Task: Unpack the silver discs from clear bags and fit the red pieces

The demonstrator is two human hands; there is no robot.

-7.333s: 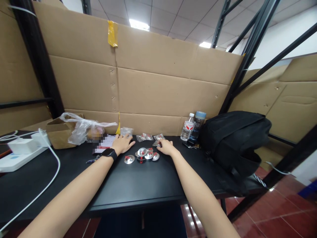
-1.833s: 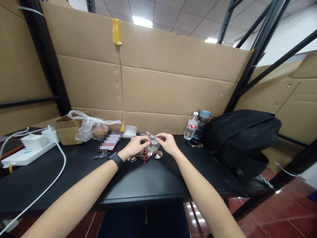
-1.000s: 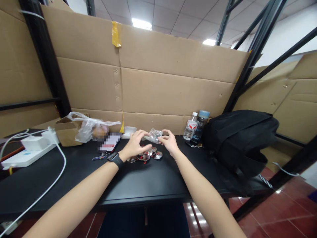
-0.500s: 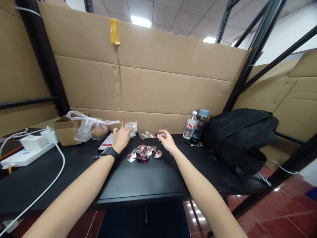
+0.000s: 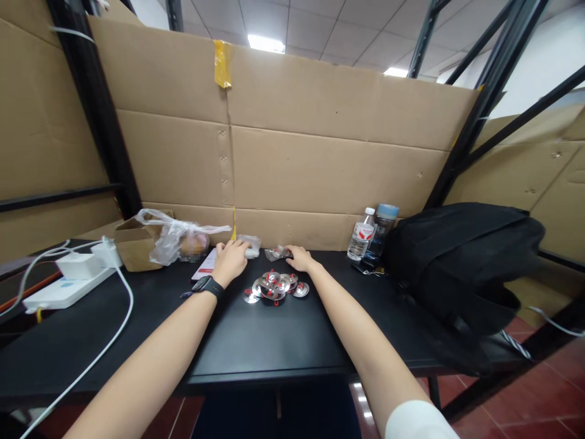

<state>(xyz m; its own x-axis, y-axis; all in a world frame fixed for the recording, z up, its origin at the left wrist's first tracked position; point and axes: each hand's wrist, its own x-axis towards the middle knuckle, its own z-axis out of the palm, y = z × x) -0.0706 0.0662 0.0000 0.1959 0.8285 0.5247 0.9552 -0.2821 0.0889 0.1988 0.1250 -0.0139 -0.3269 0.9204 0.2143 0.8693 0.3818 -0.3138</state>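
My left hand (image 5: 231,261), with a dark watch on its wrist, lies low over the table with its fingers apart. Its fingertips touch the near side of a clear plastic packet (image 5: 253,244). To the right, my right hand (image 5: 300,259) has its fingers closed on the right end of a small clear plastic bag (image 5: 275,253), whose contents are hard to make out. Between my forearms sits a pile of shiny round metal discs with red loops (image 5: 273,283), like small finger cymbals. Neither hand touches the pile.
A phone (image 5: 205,266) lies left of my left hand, near a crumpled plastic bag (image 5: 171,241) and a cardboard box (image 5: 136,247). A white power strip (image 5: 64,292) with cables is at far left. Two bottles (image 5: 361,235) and a black backpack (image 5: 461,262) stand right. Cardboard (image 5: 292,171) walls the back.
My right hand has come down and left onto the small plastic bag. My left hand has lowered and its fingers have spread, with the packet now lower. The view has shifted slightly.
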